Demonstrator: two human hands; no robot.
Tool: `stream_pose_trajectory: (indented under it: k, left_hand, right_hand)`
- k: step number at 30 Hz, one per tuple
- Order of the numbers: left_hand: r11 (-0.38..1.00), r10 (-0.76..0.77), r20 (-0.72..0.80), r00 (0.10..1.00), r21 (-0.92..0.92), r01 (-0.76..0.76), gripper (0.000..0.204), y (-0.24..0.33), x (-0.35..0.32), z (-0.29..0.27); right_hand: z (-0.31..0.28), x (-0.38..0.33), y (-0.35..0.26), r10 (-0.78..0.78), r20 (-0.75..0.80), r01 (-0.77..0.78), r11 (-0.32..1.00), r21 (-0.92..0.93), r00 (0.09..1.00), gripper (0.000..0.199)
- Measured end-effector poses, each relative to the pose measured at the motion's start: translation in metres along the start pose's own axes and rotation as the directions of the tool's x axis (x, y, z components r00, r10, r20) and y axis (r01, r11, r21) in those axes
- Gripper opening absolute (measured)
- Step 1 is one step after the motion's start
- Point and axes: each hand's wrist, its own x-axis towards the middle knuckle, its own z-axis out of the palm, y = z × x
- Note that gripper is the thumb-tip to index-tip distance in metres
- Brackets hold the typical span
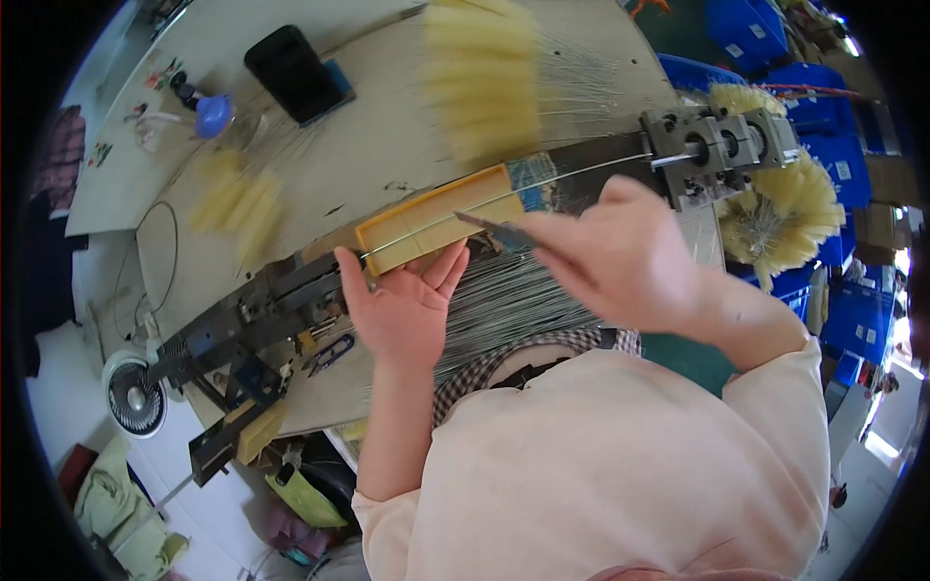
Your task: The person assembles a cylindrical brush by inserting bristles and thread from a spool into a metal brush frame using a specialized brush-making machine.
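My left hand point(405, 315) lies palm up at the near edge of a shallow yellow tray point(392, 257). Its fingers are stretched out and its thumb is near a thin metal wire point(572, 176). That wire runs across the tray, from the dark bench fixture on the left to a metal clamping head point(712, 150) on the right. Above the tray's right part, my right hand point(620, 252) is closed on a slim, dark pointed tool point(477, 222). Its tip points left, close to the wire. Motion blurs this hand, and its fingers hide the tool's other end.
Many loose wires point(523, 302) lie between my body and the fixture point(237, 305). Yellow bristle brushes point(481, 77) are heaped at the back, with more at the left and right. A black phone point(288, 73), a small fan point(137, 397) and blue bins point(741, 34) stand around.
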Motion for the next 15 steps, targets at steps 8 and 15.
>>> stream_pose_trajectory:
  k: [8, 15]
  left_hand:
    - [0.998, -0.002, 0.015, 1.000, -0.062, 0.003, 0.073, -0.002, 0.001, -0.005]
    - [0.995, 0.013, 0.011, 1.000, 0.100, -0.014, 0.075, 0.000, -0.002, 0.000]
  right_hand:
    - [0.022, -0.003, -0.007, -0.010, -0.091, -0.009, 0.977, -0.214, 0.996, 0.056]
    - [0.028, -0.004, -0.013, -0.012, -0.021, 0.007, 0.967, -0.254, 1.000, 0.056]
